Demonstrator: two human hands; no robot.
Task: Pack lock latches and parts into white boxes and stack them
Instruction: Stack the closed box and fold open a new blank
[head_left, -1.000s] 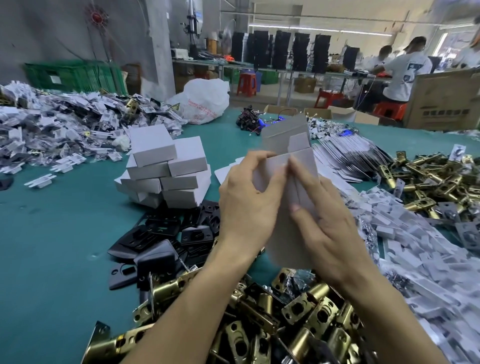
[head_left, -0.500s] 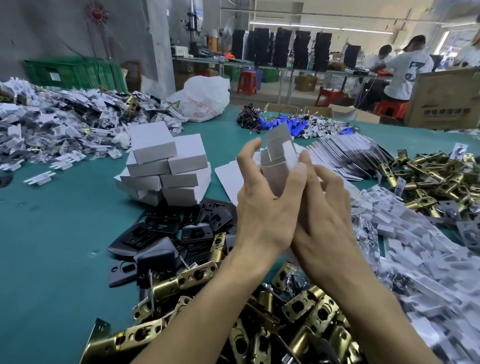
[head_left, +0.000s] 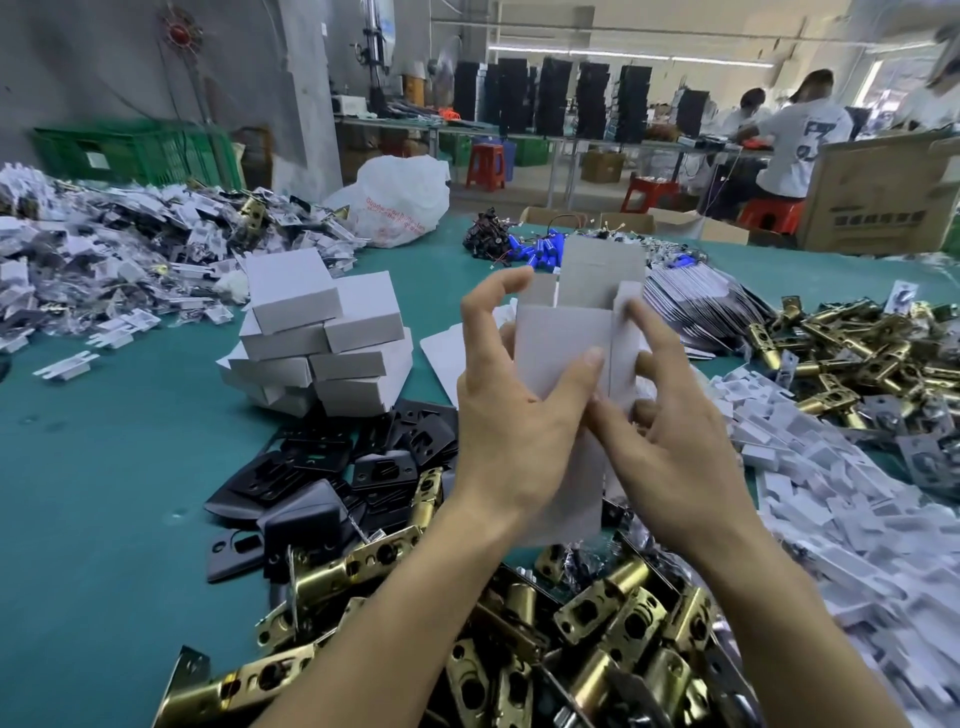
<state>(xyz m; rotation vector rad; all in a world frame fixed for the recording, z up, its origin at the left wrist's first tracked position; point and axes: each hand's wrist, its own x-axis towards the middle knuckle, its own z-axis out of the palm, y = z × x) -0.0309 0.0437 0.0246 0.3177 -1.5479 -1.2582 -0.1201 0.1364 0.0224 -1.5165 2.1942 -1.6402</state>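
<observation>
Half-folded white cardboard box (head_left: 563, 343) held upright in air, top flaps open, above heap of brass lock latches (head_left: 597, 623) on teal tabletop (head_left: 104, 467). Left hand (head_left: 511, 431): fingers grasp box's left side, thumb on front face. Right hand (head_left: 675, 447): fingers pinch box's right edge. Stack of closed white boxes (head_left: 322, 343) at left, behind black metal plates (head_left: 332, 467).

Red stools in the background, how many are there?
3: one red stool behind the white bag, one farther right, one under a seated person; more may be hidden.
</observation>
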